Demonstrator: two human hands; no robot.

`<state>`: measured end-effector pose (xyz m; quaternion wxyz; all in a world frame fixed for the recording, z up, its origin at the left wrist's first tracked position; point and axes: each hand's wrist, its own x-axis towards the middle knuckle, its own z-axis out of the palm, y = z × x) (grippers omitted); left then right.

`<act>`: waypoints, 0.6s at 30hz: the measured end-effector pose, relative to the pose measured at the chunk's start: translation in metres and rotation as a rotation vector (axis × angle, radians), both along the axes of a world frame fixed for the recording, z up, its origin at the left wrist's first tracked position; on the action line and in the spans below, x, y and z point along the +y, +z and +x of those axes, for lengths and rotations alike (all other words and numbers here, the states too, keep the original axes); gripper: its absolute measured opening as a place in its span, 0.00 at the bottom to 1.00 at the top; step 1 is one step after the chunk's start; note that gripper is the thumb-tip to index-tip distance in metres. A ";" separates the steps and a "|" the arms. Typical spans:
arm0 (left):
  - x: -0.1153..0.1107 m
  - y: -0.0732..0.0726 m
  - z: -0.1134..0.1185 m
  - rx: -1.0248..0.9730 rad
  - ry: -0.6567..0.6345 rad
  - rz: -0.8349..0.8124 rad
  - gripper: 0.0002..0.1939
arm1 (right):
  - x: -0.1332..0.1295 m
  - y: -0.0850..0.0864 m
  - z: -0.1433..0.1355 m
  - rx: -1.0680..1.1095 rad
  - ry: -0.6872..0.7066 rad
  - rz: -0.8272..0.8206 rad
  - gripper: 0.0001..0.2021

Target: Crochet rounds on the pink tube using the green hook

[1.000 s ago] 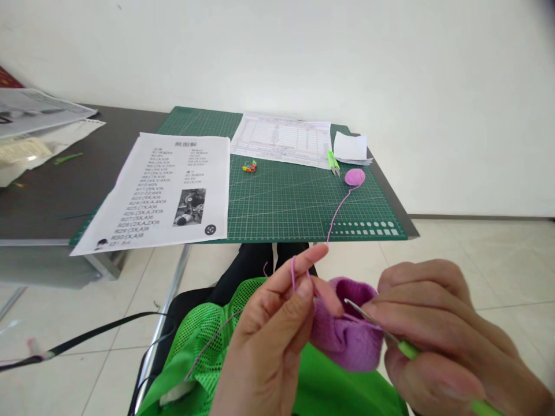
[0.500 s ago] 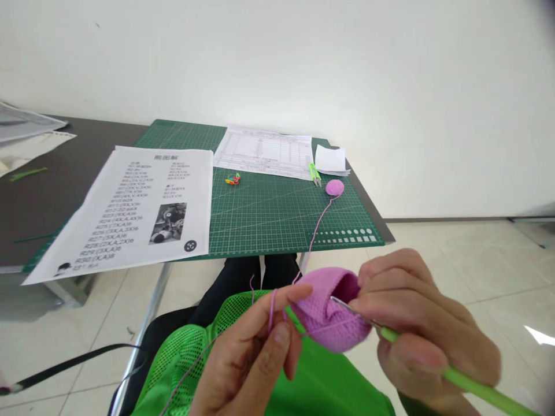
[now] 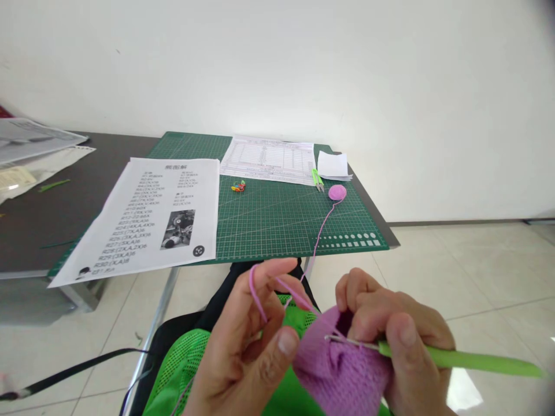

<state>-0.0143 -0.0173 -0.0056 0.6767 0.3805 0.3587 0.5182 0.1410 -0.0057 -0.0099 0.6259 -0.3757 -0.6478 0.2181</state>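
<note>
My right hand (image 3: 403, 335) grips a crochet hook (image 3: 468, 358) with a green handle and also steadies a pinkish-purple crocheted piece (image 3: 342, 370). That piece is hollow and rounded, its opening partly covered by my fingers. The hook's metal tip lies at the edge of the opening, under the working yarn (image 3: 299, 297). From there the strand runs to my left hand (image 3: 255, 341), where it loops around the raised index finger. The other left fingers are curled around the yarn, and the thumb sits just left of the crocheted piece.
On the green cutting mat (image 3: 269, 225) are a printed pattern sheet (image 3: 143, 219), a form (image 3: 269, 159), colourful stitch markers (image 3: 238, 186), green thread snips (image 3: 318, 179), white paper slips (image 3: 333, 164) and a small yarn ball (image 3: 337, 193). A strand trails from that ball over the table edge.
My left hand has moved away from the crocheted piece, drawing the yarn taut between them. The piece has tipped and shifted lower. My right hand has turned the hook nearly level.
</note>
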 end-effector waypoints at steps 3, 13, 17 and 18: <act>0.005 -0.006 -0.001 -0.137 -0.177 -0.015 0.21 | -0.004 0.001 -0.004 -0.013 -0.035 0.018 0.24; -0.002 -0.012 0.001 0.030 -0.208 0.093 0.22 | -0.004 0.004 0.002 -0.048 0.023 -0.068 0.23; 0.008 -0.017 -0.002 -0.124 -0.257 0.067 0.23 | -0.005 0.004 -0.001 0.017 0.085 -0.144 0.26; 0.010 -0.018 -0.003 -0.195 -0.285 0.030 0.24 | -0.005 0.004 -0.003 0.036 0.094 -0.163 0.26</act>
